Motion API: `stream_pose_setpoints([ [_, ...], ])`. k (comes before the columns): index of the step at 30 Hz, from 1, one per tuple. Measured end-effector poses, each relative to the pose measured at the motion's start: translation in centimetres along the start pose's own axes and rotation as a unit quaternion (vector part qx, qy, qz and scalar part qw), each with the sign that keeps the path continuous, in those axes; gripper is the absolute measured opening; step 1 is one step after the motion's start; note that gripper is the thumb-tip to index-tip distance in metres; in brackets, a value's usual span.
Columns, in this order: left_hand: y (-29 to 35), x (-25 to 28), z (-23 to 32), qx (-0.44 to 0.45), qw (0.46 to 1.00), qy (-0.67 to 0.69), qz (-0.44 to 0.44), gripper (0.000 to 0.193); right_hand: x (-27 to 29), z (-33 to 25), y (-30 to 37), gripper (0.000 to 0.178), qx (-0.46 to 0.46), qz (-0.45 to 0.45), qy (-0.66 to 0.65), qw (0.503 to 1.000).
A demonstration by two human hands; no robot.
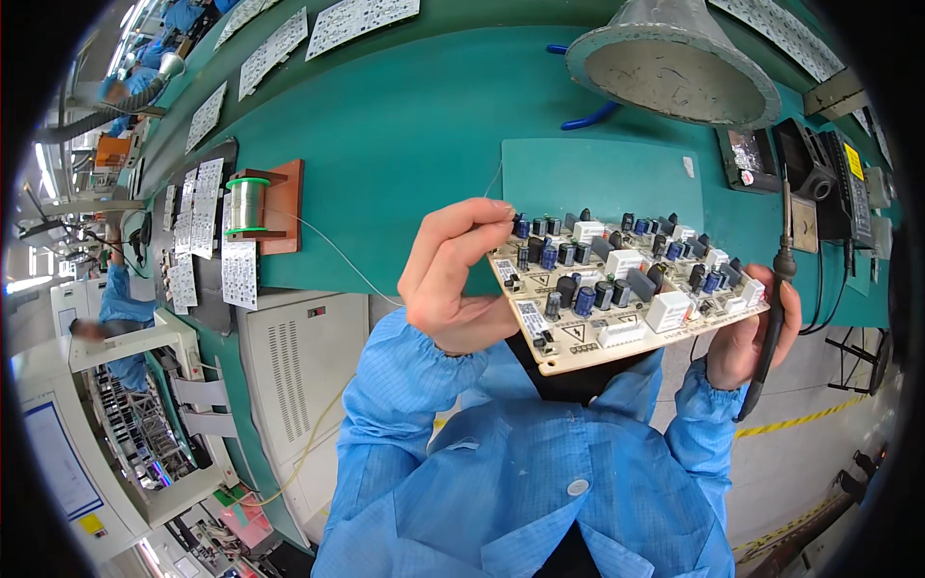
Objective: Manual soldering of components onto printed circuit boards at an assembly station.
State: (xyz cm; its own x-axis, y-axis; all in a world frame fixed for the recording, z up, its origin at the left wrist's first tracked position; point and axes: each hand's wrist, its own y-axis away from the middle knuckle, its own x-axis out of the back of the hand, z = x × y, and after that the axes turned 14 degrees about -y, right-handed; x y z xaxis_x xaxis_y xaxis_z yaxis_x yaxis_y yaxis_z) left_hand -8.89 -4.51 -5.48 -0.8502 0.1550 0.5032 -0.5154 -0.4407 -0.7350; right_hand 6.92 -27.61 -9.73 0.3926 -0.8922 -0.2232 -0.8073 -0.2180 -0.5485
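Note:
A cream circuit board (578, 349), crowded with capacitors and white relay-like blocks, is held up tilted in front of my chest, component side showing. My left hand (458, 279) pinches its left edge. Thin solder wire runs from a spool (247, 206) to this hand, and a fine end sticks up above the fingertips. At the board's right edge my right hand (742, 342) grips the corner. The same hand also holds a soldering iron (774, 323), its handle slanting down and its metal tip pointing up. The board hides some of the right fingers.
Beyond the board lies a green mat (597, 169) on the green bench, with a metal fume funnel (674, 72) overhead. Dark soldering equipment (838, 178) with cables stands at right. Several white boards (205, 207) lie left of the spool. A person in blue (120, 299) is at far left.

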Motion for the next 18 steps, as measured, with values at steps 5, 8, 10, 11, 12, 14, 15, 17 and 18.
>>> stream_pose_setpoints([
  [5, -0.1, -0.2, 0.7, 0.058, 0.998, -0.009, -0.008, 0.048, -0.5, 0.0, 0.2, 0.051, 0.012, 0.004, 0.0, 1.0],
  [8, 1.0, -1.5, 1.5, 0.065, 0.996, 0.066, 0.016, 0.061, -1.5, -0.1, 0.3, 0.05, 0.031, 0.008, -0.009, 0.999],
  [10, 2.5, -2.6, 1.4, 0.117, 0.986, 0.109, 0.051, 0.061, -2.4, -0.2, 0.3, 0.052, 0.034, 0.011, -0.019, 0.999],
  [11, 2.3, -3.5, 0.8, 0.073, 0.987, 0.104, 0.102, 0.058, -2.6, -0.1, 0.5, 0.054, 0.043, 0.0, 0.022, 0.999],
  [12, 2.2, -3.9, 0.8, 0.092, 0.978, 0.139, 0.126, 0.049, -2.7, -0.2, 0.6, 0.054, 0.046, -0.012, 0.016, 0.999],
  [14, 2.1, -4.3, 0.2, 0.098, 0.972, 0.175, 0.125, 0.047, -2.8, -0.4, 0.9, 0.059, 0.036, -0.012, 0.029, 0.999],
  [15, 2.2, -4.3, -0.1, 0.103, 0.965, 0.206, 0.126, 0.044, -2.6, -0.4, 1.0, 0.059, 0.036, -0.011, 0.031, 0.999],
  [17, 2.1, -4.0, -0.5, 0.096, 0.964, 0.22, 0.114, 0.038, -2.2, -0.5, 1.1, 0.049, 0.087, -0.042, -0.01, 0.995],
  [18, 2.0, -3.7, -0.5, 0.1, 0.964, 0.225, 0.101, 0.035, -2.1, -0.7, 1.1, 0.046, 0.081, -0.058, -0.026, 0.995],
])
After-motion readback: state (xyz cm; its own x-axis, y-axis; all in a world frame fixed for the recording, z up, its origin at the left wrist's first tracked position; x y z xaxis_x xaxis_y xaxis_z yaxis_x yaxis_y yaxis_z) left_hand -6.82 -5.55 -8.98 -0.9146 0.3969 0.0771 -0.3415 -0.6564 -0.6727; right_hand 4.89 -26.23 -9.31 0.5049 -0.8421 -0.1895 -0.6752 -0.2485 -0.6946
